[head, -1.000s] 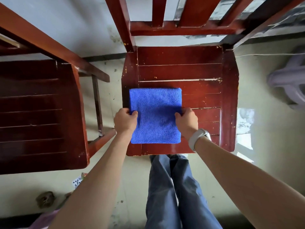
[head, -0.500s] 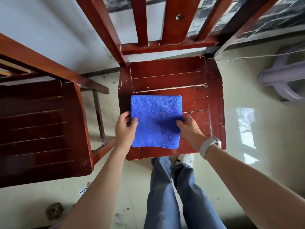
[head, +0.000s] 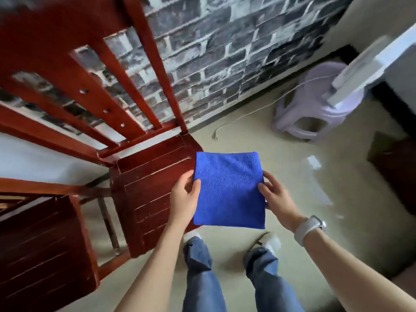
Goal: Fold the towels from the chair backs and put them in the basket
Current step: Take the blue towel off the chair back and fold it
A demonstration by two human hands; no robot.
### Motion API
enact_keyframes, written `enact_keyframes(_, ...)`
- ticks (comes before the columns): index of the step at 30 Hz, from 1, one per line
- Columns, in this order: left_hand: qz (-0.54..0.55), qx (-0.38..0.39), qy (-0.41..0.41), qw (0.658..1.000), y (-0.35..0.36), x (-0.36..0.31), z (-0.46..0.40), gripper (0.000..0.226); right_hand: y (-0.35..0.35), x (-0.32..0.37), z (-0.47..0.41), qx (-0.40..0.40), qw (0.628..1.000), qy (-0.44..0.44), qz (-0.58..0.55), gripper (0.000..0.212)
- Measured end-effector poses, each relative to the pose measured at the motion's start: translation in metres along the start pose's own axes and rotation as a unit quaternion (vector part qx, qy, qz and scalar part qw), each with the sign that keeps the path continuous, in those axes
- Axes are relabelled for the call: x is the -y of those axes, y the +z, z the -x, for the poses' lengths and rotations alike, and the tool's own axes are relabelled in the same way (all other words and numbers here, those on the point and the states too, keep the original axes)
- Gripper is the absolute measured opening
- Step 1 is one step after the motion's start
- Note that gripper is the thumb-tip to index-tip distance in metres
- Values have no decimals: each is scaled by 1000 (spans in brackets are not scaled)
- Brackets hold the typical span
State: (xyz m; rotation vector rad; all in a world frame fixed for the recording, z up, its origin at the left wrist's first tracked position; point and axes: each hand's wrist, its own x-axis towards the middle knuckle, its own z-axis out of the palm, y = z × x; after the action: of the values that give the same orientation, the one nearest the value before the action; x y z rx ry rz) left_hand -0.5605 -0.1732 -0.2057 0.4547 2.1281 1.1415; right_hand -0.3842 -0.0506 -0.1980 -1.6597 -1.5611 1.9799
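Head view, looking down. The floor (head: 281, 167) was pale and smooth, with a faint glossy reflection to the right of the blue towel. Behind the towel rose a dark brick-pattern wall (head: 225, 48) with pale mortar lines, meeting the floor along a dark skirting. A red-brown wooden chair (head: 144, 190) stood to the left of the towel, its slatted back tilted across the upper left and its seat worn and scratched; the towel's left edge overlapped the seat's right corner in the view. A second dark wooden seat (head: 40, 255) lay further left of the towel, at the lower left edge. A lilac plastic stool (head: 315, 109) stood on the floor beyond and to the right of the towel, partly behind a blurred white object. A thin pale cord (head: 245, 118) trailed over the floor between the wall and the stool. The blue towel (head: 229, 190), folded to a flat rectangle, was held in the air to the right of the chair seat, above the floor and the person's jean-clad legs. The left hand (head: 183, 199) gripped its left edge, thumb on top. The right hand (head: 275, 195), with a pale wristband (head: 309, 228), held the right edge, its fingers (head: 269, 179) curled round it. No readable writing, brand or label showed.
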Motion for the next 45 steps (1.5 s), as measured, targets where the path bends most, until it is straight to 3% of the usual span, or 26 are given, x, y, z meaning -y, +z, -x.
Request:
enact_keyframes(4, -20, 52, 73, 996, 94, -81, 32, 25, -125, 9, 32, -64, 997, -38, -18, 36)
enact_keyframes(11, -33, 177, 120, 976, 269, -200, 89, 22, -322, 8, 92, -205, 973, -102, -43, 37)
enact_keyframes(17, -37, 311, 177, 933, 401, -289, 115, 21, -438, -2, 127, -331, 929, -128, -102, 38)
enact_keyframes(22, -57, 374, 223, 898, 507, -348, 126, 25, -528, -7, 128, -398, 900, -110, -140, 38)
enact_keyframes(37, -138, 467, 254, 836, 805, -507, 125, 27, -800, 19, 63, -504, 835, -51, -216, 34)
enact_keyframes(45, -170, 444, 215, 853, 924, -517, 135, 28, -918, -17, 18, -486, 845, -25, -222, 33)
